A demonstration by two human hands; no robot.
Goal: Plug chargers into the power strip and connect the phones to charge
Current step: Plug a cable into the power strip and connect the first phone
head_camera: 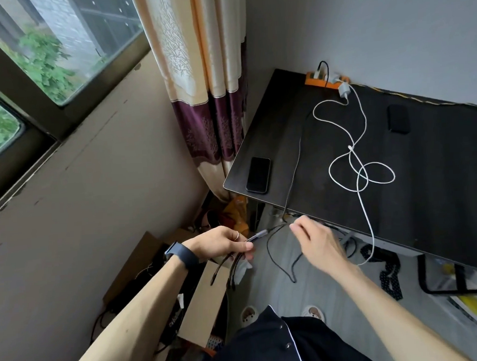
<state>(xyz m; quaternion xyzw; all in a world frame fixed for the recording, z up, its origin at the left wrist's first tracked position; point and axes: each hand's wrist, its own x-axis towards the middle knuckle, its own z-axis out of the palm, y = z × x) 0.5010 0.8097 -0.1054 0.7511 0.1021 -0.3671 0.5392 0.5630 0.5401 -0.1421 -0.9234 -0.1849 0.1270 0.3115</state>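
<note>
An orange power strip point(318, 81) lies at the back of the black desk point(428, 196), with a white charger point(344, 89) and a black plug in it. From the white charger a white cable point(361, 170) loops over the desk and hangs off its front edge. One black phone point(258, 174) lies near the desk's left corner, another point(399, 119) farther back on the right. A thin black cable point(294, 171) runs from the strip over the front edge. My left hand point(221, 242) grips its multi-headed end below the desk. My right hand point(316, 242) pinches the same cable close by.
A patterned curtain point(206, 84) hangs left of the desk beside a window point(56, 52). Cardboard boxes point(202, 297) and loose cords crowd the floor on the left. A wire-framed bin point(461, 281) with papers stands under the desk at right.
</note>
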